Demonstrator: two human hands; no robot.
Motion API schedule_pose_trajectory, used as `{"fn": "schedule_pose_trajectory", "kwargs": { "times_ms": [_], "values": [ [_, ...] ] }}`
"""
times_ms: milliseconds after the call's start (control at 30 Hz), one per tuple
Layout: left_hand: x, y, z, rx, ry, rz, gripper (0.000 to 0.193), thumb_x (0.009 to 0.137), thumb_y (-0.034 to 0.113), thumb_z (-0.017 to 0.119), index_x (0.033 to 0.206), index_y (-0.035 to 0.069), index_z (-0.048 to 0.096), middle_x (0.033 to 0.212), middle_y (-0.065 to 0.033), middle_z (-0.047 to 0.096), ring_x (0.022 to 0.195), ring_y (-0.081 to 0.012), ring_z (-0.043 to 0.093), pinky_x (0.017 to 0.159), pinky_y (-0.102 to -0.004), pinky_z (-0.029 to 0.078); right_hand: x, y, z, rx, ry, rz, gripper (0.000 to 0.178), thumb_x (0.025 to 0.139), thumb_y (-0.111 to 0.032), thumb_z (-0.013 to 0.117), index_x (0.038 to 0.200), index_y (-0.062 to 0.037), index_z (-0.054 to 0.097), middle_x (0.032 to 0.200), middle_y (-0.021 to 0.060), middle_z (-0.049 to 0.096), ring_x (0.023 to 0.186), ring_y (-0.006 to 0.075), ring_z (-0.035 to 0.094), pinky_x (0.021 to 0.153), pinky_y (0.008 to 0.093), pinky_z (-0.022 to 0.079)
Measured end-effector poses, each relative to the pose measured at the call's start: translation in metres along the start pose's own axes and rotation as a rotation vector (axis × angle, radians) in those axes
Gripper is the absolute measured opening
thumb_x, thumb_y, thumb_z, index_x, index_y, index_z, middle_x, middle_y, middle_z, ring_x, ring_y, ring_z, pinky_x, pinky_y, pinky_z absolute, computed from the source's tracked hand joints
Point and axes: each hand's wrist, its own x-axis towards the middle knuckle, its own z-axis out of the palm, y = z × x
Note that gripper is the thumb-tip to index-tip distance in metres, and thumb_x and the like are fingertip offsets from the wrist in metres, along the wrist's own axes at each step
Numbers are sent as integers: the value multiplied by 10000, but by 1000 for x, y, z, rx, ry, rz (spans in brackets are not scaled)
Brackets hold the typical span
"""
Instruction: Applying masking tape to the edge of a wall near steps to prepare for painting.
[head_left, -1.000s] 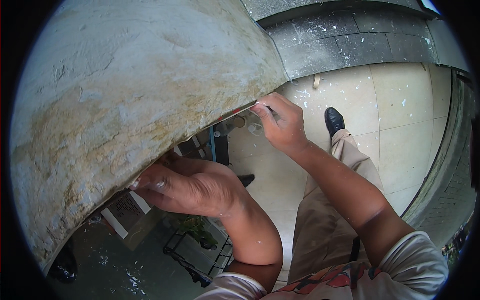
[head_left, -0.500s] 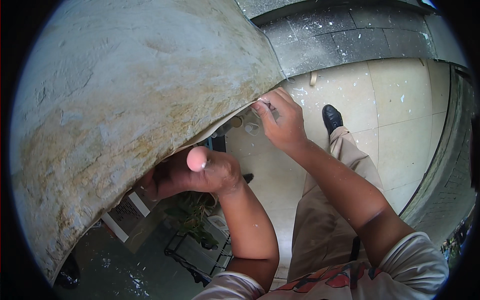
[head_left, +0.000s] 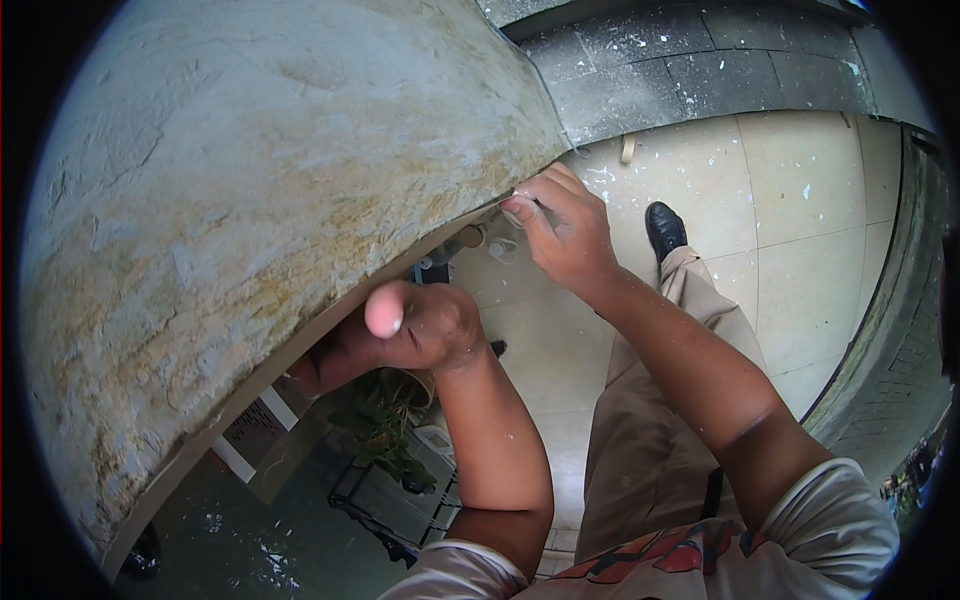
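A rough, weathered plaster wall (head_left: 330, 170) fills the upper left, stained brown toward its edge. Along that edge lies a long, flat brown strip (head_left: 345, 303); its exact kind I cannot make out. My right hand (head_left: 570, 225) pinches the strip's upper end between thumb and bent fingers, close to the wall's corner. Lower down, my left hand (head_left: 415, 330) is against the strip with its thumb sticking out, its fingers partly hidden by the strip. White specks dot both arms.
Pale floor tiles (head_left: 800, 190) with white flecks lie to the right, under a black shoe (head_left: 665, 230). A grey block ledge (head_left: 700, 75) runs behind. Below the strip are a potted plant (head_left: 385, 430), a dark metal rack (head_left: 350, 500) and small containers (head_left: 500, 250).
The strip has come up flush along the wall's edge and now shows beyond my left hand to the lower left. My left hand has shifted slightly left; my right hand stays pinched near the corner.
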Motion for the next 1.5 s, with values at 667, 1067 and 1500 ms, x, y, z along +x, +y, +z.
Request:
{"fn": "schedule_pose_trajectory", "kwargs": {
  "times_ms": [667,1067,1500],
  "values": [
    [-11,0,9,216,138,26,890,882,609,676,1315,-52,268,1271,-184,387,1172,-258,431,1042,-419,361,3,14,-13,41,-181,57,76,887,-98,694,860,-29,677,770,120,622,769,313,588,688,394,475],
    [-109,32,13,-529,23,-717,425,938,141,685,1236,3,415,1156,-145,572,1001,-224,628,874,-357,549,15,59,-45,42,-653,-210,146,917,-161,674,864,-26,656,781,157,627,708,345,618,625,419,482],
    [-141,-24,43,-1059,-199,-618,97,952,4,640,1019,-64,650,957,-187,734,854,-210,721,799,-330,589,36,66,-67,-490,-788,-387,245,909,-253,704,968,-16,685,886,181,679,764,354,667,700,405,536]
  ]
}}
